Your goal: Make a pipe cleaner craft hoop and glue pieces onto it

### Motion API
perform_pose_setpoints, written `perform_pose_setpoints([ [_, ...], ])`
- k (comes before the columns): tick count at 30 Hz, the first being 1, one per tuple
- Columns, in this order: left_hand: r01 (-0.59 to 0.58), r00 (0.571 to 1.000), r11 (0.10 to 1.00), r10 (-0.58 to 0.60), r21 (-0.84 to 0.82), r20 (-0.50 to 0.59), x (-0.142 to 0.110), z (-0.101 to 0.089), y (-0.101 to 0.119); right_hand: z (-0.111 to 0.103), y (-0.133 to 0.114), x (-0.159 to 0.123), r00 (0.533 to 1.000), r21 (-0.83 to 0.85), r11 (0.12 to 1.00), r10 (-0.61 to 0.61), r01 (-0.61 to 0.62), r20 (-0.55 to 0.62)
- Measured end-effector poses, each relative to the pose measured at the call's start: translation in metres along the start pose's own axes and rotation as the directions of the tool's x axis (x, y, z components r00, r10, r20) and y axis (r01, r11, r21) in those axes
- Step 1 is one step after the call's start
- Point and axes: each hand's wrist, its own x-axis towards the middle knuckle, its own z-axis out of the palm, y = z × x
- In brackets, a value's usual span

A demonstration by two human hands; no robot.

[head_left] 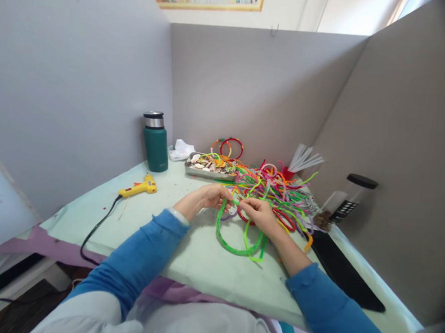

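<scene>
Between my two hands hangs a green ring (236,249) that looks wrapped in fuzzy pipe cleaner. My left hand (216,196) is closed on its upper left part. The fingertips of my right hand (259,214) pinch the green strand at the top of the ring, close beside the left fingers. A yellow-green pipe cleaner (246,241) lies inside and under the ring, bent near the bottom. Right behind my hands spreads a tangled heap of colourful pipe cleaners (281,190). A red ring (285,220) shows partly behind my right wrist.
A yellow glue gun (138,186) with a black cord lies left. Behind it stands a green bottle (156,147). A metal tray (210,175) holds shells. Glue sticks (302,159), a clear jar (351,197) and a black flat object (346,269) are right. Grey partitions (265,83) enclose the table.
</scene>
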Motion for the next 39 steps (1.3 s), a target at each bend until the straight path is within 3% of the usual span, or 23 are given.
perform_pose_setpoints([
  [3,-0.053,0.998,0.999,0.053,-0.008,-0.014,0.000,0.001,-0.001,0.000,0.000,0.001,0.999,0.023,0.999,0.025,-0.024,-0.027],
  [5,-0.159,0.983,0.985,0.165,0.070,-0.082,0.000,0.004,-0.001,0.000,0.001,0.002,0.996,0.073,0.996,0.064,-0.060,-0.056],
  [8,-0.316,0.910,0.897,0.378,0.309,-0.167,0.004,0.008,-0.005,-0.001,0.001,0.003,0.985,0.169,0.977,0.149,-0.134,-0.082],
  [10,-0.363,0.863,0.814,0.477,0.454,-0.165,0.009,0.009,-0.008,-0.001,0.000,0.003,0.975,0.230,0.955,0.209,-0.189,-0.068],
  [16,-0.424,0.762,0.527,0.647,0.736,-0.025,0.014,0.003,-0.012,-0.002,0.001,0.004,0.954,0.346,0.898,0.298,-0.274,-0.017],
  [21,-0.450,0.701,0.302,0.702,0.840,0.124,0.008,0.002,-0.009,-0.004,0.002,0.004,0.952,0.383,0.878,0.306,-0.288,0.015],
  [25,-0.455,0.700,0.252,0.694,0.854,0.168,0.005,0.004,-0.007,-0.005,0.003,0.004,0.951,0.400,0.867,0.306,-0.296,0.040],
  [28,-0.464,0.708,0.266,0.685,0.845,0.173,0.005,0.004,-0.007,-0.006,0.006,0.004,0.953,0.391,0.872,0.297,-0.295,0.058],
  [36,-0.453,0.818,0.448,0.552,0.771,0.160,0.002,-0.002,-0.006,-0.009,0.008,0.004,0.952,0.350,0.886,0.270,-0.303,0.141],
  [39,-0.416,0.844,0.462,0.516,0.783,0.144,0.002,-0.001,-0.006,-0.009,0.008,0.004,0.940,0.328,0.882,0.300,-0.338,0.161],
])
